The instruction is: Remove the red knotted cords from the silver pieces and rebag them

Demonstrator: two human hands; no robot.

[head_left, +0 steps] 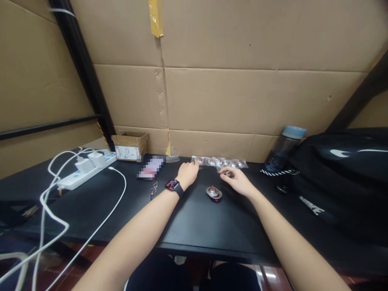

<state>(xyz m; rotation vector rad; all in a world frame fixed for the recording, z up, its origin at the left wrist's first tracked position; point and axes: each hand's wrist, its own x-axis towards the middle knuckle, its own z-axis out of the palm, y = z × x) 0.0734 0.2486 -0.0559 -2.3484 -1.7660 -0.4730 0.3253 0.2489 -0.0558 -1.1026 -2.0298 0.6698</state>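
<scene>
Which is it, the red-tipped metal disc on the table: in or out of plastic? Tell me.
Out: bare metal and a red tip show on the disc, with no film visible around it, unlike the clear packets behind.

Table: row of packets along the back edge, before the back panel. Left hand at the row's left end; right hand just before the row. Disc piece nearer than the hands, between them. Phone left of packets, keychain before it, box behind. Far left, power strip. Bottle right; bag farther right.
</scene>
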